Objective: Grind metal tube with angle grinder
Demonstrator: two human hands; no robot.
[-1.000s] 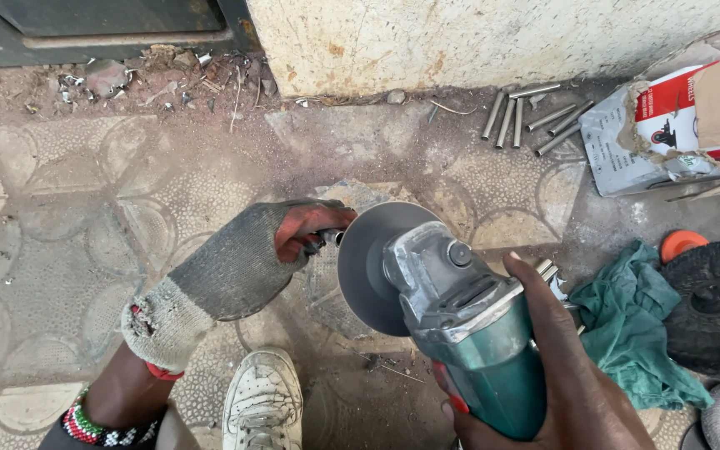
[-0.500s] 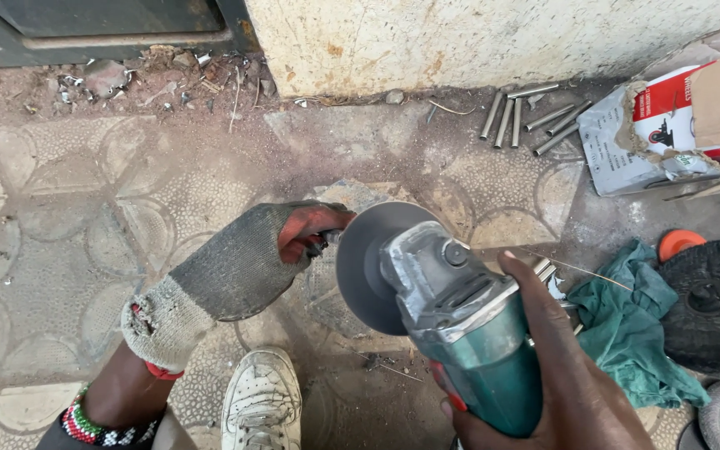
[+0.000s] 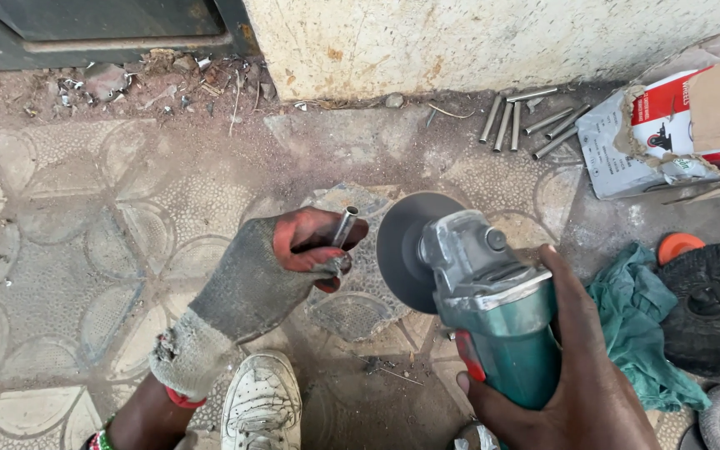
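Head view: left hand (image 3: 252, 287) in a gray glove has its fingers (image 3: 318, 250) closed tight on a small metal tube (image 3: 345, 226). At 3 o'clock from the tube, just beside it, right hand (image 3: 581, 375) grips a green grinder (image 3: 493, 312), fingers wrapped around.

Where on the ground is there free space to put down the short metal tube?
The patterned paving left of the gloved left hand is bare up to the debris by the door. It is crowded on the right: cut tubes, box, green cloth, tyre, and the grinder in the right hand.
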